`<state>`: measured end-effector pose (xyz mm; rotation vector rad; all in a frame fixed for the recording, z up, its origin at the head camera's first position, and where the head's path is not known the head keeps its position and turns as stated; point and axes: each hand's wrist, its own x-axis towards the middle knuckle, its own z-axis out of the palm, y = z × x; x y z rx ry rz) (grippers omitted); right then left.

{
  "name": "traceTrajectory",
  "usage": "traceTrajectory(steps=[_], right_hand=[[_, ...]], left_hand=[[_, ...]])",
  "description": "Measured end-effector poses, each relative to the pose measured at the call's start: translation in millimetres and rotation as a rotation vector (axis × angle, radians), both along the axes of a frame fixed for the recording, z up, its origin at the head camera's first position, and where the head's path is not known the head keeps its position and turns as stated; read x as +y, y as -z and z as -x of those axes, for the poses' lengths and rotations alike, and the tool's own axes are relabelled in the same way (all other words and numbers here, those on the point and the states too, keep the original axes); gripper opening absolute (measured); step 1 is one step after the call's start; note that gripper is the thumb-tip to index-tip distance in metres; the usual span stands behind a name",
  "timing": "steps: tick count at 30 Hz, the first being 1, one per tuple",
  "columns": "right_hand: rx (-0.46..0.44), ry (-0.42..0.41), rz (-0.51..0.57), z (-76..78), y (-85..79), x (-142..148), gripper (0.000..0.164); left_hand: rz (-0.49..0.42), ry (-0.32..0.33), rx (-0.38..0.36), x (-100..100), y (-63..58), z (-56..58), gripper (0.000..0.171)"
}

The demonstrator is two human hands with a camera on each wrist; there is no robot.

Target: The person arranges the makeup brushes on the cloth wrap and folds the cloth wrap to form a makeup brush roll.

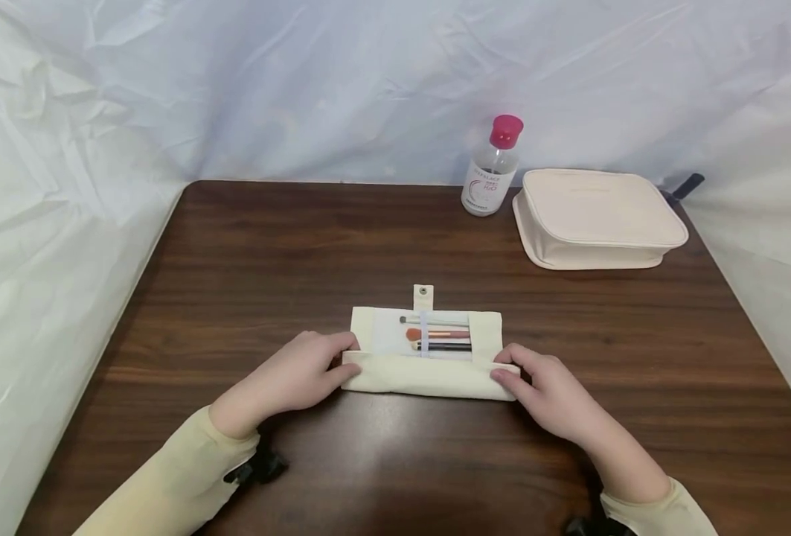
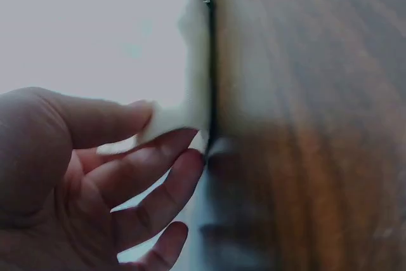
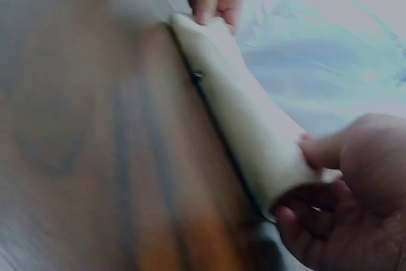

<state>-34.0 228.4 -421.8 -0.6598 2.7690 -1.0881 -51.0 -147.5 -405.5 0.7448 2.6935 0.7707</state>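
A cream fabric brush roll (image 1: 428, 376) lies on the table, its near part folded over and its far part flat. Three makeup brushes (image 1: 443, 335) show in the flat part, held under a pale strap. A snap tab (image 1: 423, 296) sticks out from the far edge. My left hand (image 1: 304, 372) pinches the left end of the fold between thumb and fingers. At the right end my right hand (image 1: 545, 387) pinches the fold the same way. In the right wrist view the folded roll (image 3: 241, 106) stretches between both hands.
Behind the roll stands a clear bottle (image 1: 489, 179) with a pink cap. To its right sits a pale pink zipped case (image 1: 599, 216), with a black handle (image 1: 688, 186) showing behind it. White plastic sheeting (image 1: 341, 89) hangs around the brown wooden table (image 1: 268, 253).
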Motion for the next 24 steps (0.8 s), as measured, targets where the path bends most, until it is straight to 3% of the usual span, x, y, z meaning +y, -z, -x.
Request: traceTrajectory(steps=[9, 15, 19, 24], right_hand=[[0.017, 0.158, -0.088, 0.1, -1.9, -17, 0.013], [-0.029, 0.129, -0.076, -0.5, -1.4, -16, 0.032], [-0.047, 0.084, -0.057, 0.1, 0.1, -16, 0.039], [-0.030, 0.099, -0.065, 0.2, 0.7, -19, 0.039]], left_hand=[[0.058, -0.151, -0.025, 10, 8.0, 3.3, 0.006], [0.070, -0.220, -0.018, 15, 6.6, 3.1, 0.013], [0.066, -0.251, -0.009, 15, 8.0, 3.9, 0.011], [0.076, -0.261, -0.008, 14, 9.9, 6.6, 0.008]])
